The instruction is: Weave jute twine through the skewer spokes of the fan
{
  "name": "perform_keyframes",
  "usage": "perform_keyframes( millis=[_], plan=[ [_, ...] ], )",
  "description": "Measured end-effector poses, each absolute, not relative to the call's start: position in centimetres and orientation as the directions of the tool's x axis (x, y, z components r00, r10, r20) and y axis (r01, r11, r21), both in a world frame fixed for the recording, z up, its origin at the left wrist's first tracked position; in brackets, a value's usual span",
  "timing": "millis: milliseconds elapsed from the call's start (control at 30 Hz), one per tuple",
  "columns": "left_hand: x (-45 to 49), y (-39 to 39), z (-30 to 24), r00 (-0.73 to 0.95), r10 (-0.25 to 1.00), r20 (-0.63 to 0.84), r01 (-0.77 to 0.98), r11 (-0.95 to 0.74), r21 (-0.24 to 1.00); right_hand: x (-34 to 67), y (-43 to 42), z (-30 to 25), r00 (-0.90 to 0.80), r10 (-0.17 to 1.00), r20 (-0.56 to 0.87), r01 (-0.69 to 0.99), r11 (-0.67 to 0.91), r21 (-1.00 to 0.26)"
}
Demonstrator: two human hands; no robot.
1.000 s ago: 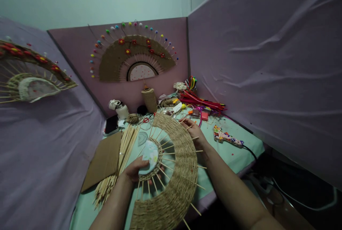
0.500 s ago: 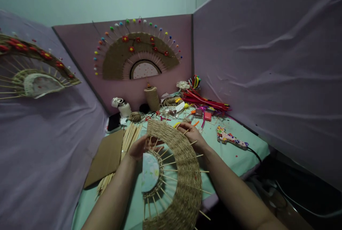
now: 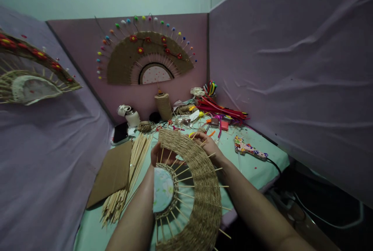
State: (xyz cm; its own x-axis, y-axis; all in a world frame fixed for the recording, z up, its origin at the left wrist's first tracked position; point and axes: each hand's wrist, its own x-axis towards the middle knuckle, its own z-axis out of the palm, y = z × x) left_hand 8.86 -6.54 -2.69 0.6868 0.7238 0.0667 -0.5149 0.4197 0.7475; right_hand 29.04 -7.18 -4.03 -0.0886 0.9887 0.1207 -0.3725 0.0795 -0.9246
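Note:
A half-round fan woven of twine point(image 3: 205, 183) on thin wooden sticks stands on its side in front of me, its straight edge to the left. A floral fabric half-disc point(image 3: 163, 190) forms its inner part. My left hand point(image 3: 155, 154) holds the fan from behind near the upper end; the sticks and woven band partly hide its fingers. At the upper outer edge, my right hand point(image 3: 205, 143) is closed on the rim among the protruding stick tips, its fingertips partly covered by the weave.
Left of the fan lie a bundle of sticks point(image 3: 128, 181) and a cardboard sheet point(image 3: 112, 173). A glue gun point(image 3: 250, 150) with a cord rests at right. Behind are a twine cone point(image 3: 163, 106), red pipe cleaners point(image 3: 221, 109) and a phone point(image 3: 120, 132). A decorated fan point(image 3: 121, 58) hangs on the back panel.
My left hand has shifted slightly up and right behind the fan, with more of its fingers behind the band. The fan and right hand stay nearly in place; the view has turned slightly.

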Motion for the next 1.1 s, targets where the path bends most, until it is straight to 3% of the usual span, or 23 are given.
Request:
perform_keyframes(
  millis=[400, 700, 933, 1100],
  plan=[
    [8.3, -6.7, -2.5, 0.682, 0.725, 0.102, -0.552, 0.418, 0.722, 30.6, -6.0, -0.1, -0.328, 0.945, -0.011, 0.048, 0.005, -0.999],
    [7.9, -5.9, -3.9, 0.699, 0.709, 0.093, -0.586, 0.494, 0.642, 31.0, -6.3, -0.8, -0.366, 0.922, -0.127, 0.045, -0.118, -0.992],
    [8.2, -5.9, -4.2, 0.718, 0.692, 0.077, -0.574, 0.526, 0.628, 32.7, -3.6, 1.3, -0.528, 0.849, -0.025, 0.082, 0.022, -0.996],
    [8.4, -5.5, -4.8, 0.764, 0.628, 0.149, -0.576, 0.559, 0.596, 32.3, -1.5, 4.8, -0.674, 0.728, -0.124, 0.237, 0.054, -0.97]
  ],
)
